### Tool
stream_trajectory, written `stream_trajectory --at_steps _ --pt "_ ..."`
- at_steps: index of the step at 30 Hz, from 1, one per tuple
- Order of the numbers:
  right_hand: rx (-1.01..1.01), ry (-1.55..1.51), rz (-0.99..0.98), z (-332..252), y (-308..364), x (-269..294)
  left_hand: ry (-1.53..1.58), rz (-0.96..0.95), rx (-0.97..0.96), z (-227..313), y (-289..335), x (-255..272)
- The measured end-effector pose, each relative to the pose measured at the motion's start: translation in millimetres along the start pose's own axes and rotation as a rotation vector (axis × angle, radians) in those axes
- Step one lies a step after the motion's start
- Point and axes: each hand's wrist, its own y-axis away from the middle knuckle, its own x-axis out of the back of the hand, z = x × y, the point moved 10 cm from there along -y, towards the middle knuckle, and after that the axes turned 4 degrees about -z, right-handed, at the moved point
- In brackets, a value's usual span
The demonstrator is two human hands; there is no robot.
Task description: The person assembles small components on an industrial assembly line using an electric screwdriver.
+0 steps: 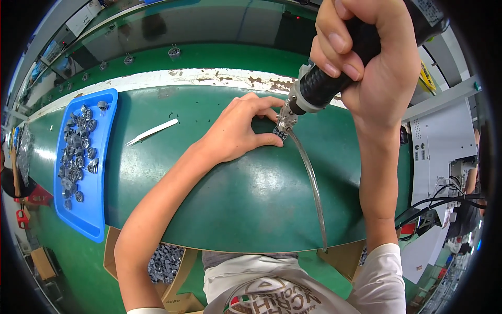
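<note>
My right hand [384, 68], raised at the upper right, is wrapped round the black body of a power screwdriver [321, 86]. The tool tilts down to the left, and its metal nose meets a small dark round part [281, 134] on the green table. Thumb and fingers of my left hand [230, 128] pinch that part from the left; the nose and fingers hide much of it. A clear hose [309, 172] runs from the nose toward the table's near edge. White tweezers [152, 132] lie left of my left hand, near several tiny dark screws [197, 121].
A blue tray [111, 120] at the left holds many grey round parts [78, 152]. Behind the table, similar parts [174, 51] stand spaced along a green strip beyond a worn white ledge [209, 77]. Below the near edge, a cardboard box [184, 269] contains more grey pieces.
</note>
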Motion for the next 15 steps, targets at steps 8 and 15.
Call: stream_trajectory --at_steps 8,15 --pt "0.325 0.016 -0.125 -62.8 18.2 37.7 -0.129 0.149 -0.168 11.2 2.8 1.5" --pt "0.172 0.142 0.156 -31.1 21.0 8.3 -0.220 0.169 -0.211 6.5 8.3 6.9"
